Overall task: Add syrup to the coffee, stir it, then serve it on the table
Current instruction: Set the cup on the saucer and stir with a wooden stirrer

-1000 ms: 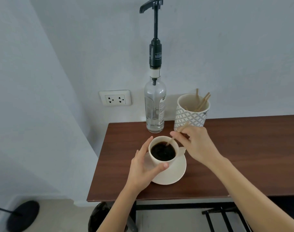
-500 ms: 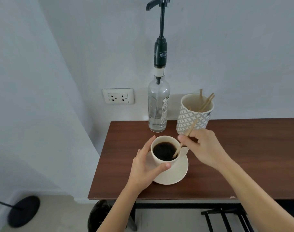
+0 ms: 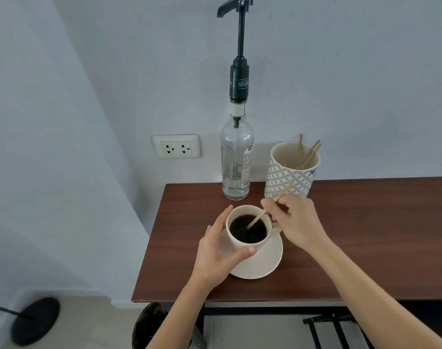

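Right hand (image 3: 296, 224) pinches thin wooden stir stick (image 3: 267, 209), tip dipped in black coffee. Left hand (image 3: 218, 250) cups cream ceramic cup (image 3: 242, 244) on cream round saucer (image 3: 262, 263), 6 o'clock of clear glass syrup pump bottle (image 3: 236, 162). Risk: brisk stirring slops coffee over the rim.

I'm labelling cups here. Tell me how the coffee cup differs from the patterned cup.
The coffee cup is plain cream, sits on a saucer and holds dark coffee; the patterned cup is taller, grey-and-white, stands directly on the table and holds wooden sticks. Both are upright and open-topped.
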`<state>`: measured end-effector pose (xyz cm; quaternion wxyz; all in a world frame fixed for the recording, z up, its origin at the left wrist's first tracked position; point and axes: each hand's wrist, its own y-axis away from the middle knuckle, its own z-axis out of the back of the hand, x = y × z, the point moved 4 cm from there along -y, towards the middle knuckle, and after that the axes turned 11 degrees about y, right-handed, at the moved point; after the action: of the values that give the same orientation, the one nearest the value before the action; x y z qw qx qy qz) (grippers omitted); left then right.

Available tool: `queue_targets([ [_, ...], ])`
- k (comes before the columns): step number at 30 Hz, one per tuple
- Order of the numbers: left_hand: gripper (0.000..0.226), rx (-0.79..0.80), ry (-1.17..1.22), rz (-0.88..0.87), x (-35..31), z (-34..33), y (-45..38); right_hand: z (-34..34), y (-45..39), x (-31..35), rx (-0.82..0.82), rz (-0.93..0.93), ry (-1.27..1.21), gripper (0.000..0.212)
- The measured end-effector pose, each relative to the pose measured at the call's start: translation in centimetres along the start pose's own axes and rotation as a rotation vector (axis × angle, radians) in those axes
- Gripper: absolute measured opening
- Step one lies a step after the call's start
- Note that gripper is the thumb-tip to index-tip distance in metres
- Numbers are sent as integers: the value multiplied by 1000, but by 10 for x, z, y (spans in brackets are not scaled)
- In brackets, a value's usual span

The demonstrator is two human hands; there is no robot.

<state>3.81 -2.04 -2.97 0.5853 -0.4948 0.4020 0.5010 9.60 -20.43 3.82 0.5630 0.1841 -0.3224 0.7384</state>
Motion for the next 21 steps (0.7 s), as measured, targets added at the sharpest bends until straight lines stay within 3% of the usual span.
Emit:
queue_targets([
  [4,85,-10,3,-5,-1,1,0,2,-2,-1,66,20,-17,33],
  [8,84,0,4,-8,0,0,0,2,-3,-3,-3,37,20,34],
  [12,84,-9,10,-5,-1,1,0,2,-2,5,73,90,13,35],
  [15,85,1,16,-6,0,0,0,-3,-4,13,-1,156,-27,34],
  [18,86,-7,15,6,0,0,0,10,-11,1,-76,119,96,36],
  [21,87,-12,9,10,0,0,0,12,-5,0,36,85,101,40],
])
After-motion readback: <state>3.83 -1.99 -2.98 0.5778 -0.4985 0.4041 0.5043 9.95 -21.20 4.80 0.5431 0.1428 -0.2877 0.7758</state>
